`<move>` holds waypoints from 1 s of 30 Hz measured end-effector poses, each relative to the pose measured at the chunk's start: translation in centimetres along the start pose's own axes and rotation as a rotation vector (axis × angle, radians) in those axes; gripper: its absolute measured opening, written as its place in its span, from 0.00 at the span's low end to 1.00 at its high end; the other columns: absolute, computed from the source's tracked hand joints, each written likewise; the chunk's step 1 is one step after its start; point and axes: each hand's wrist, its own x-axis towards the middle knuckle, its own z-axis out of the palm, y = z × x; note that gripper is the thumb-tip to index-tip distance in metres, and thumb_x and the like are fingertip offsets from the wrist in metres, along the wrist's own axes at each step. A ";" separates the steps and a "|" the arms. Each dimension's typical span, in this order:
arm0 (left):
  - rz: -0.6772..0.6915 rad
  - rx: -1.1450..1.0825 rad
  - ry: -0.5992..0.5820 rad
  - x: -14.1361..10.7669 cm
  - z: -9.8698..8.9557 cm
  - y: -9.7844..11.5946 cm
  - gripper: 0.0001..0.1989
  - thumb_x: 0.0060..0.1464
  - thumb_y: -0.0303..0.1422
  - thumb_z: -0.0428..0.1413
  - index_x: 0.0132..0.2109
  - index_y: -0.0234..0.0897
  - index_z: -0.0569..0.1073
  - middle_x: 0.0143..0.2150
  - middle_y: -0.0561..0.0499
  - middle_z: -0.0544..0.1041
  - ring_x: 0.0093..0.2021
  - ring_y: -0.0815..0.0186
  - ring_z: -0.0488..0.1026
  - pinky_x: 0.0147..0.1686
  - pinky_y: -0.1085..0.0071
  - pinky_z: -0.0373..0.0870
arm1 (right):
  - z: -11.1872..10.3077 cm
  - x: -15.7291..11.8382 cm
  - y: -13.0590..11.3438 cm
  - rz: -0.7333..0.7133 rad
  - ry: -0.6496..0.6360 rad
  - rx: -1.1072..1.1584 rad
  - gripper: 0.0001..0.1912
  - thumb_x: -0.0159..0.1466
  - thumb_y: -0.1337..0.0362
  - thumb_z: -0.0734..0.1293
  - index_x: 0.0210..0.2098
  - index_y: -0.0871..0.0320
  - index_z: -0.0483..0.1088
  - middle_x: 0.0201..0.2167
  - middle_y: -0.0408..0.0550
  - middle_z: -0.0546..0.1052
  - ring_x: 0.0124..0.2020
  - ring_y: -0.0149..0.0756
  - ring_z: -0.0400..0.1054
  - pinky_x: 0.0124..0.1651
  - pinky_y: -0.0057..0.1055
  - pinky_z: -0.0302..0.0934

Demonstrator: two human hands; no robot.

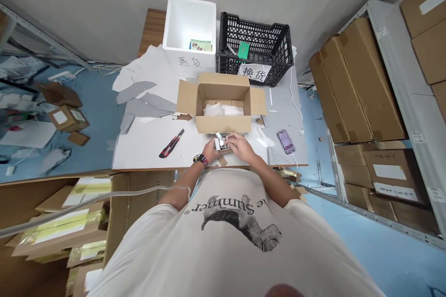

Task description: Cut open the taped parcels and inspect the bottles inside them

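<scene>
As hands point(209, 151) point(242, 148) grip, item point(220, 144) lies between

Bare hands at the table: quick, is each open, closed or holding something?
Left hand: closed, holding a small, boxy white-and-silver object.
Right hand: fingers bent onto that object; grip can't be told.

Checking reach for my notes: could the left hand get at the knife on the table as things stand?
Probably yes: the knife lies left of the left hand, with nothing visible standing between them, though that hand is occupied holding a small item.
</scene>
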 end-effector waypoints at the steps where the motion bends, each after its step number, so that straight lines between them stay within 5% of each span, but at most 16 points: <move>1: -0.003 0.008 -0.004 0.0 0.1 -0.1 0.33 0.45 0.41 0.78 0.56 0.38 0.77 0.51 0.44 0.88 0.48 0.53 0.84 0.50 0.60 0.82 | 0.0 0.0 -0.5 0.003 -0.005 -0.052 0.17 0.79 0.71 0.66 0.52 0.52 0.87 0.63 0.54 0.80 0.63 0.47 0.72 0.68 0.43 0.69; 6: 0.013 0.028 -0.003 0.1 0.3 -0.8 0.35 0.46 0.40 0.78 0.59 0.37 0.77 0.53 0.42 0.88 0.48 0.52 0.84 0.50 0.60 0.81 | 0.0 0.0 -3.8 -0.018 -0.074 -0.403 0.15 0.81 0.64 0.66 0.56 0.55 0.86 0.70 0.60 0.77 0.68 0.57 0.66 0.66 0.50 0.68; 12: 0.042 0.056 -0.014 0.2 0.2 -1.3 0.33 0.48 0.42 0.76 0.58 0.38 0.77 0.51 0.43 0.87 0.50 0.51 0.84 0.51 0.61 0.81 | 0.1 1.3 -5.4 0.128 -0.080 -0.617 0.19 0.78 0.57 0.73 0.61 0.62 0.82 0.71 0.70 0.75 0.65 0.64 0.66 0.62 0.55 0.69; 18: 0.041 0.107 -0.005 0.4 0.0 -0.6 0.26 0.49 0.40 0.73 0.52 0.40 0.75 0.49 0.44 0.86 0.45 0.53 0.83 0.47 0.60 0.80 | 1.0 2.5 -6.1 0.021 -0.069 -0.616 0.22 0.74 0.68 0.72 0.67 0.58 0.78 0.78 0.63 0.71 0.68 0.58 0.65 0.67 0.52 0.67; 25: 0.018 0.140 -0.018 0.1 0.1 -0.5 0.22 0.50 0.40 0.70 0.50 0.41 0.75 0.47 0.46 0.86 0.42 0.55 0.81 0.45 0.62 0.77 | 1.5 4.0 -5.3 0.166 -0.144 -0.534 0.16 0.64 0.64 0.81 0.52 0.58 0.85 0.75 0.69 0.74 0.70 0.71 0.65 0.69 0.69 0.64; 30: 0.017 0.178 0.030 0.3 0.1 -0.9 0.19 0.52 0.40 0.68 0.49 0.41 0.75 0.45 0.44 0.86 0.43 0.52 0.82 0.46 0.59 0.78 | 1.7 5.0 -5.6 0.142 -0.142 -0.486 0.17 0.61 0.65 0.82 0.50 0.58 0.85 0.64 0.69 0.80 0.64 0.66 0.70 0.66 0.61 0.69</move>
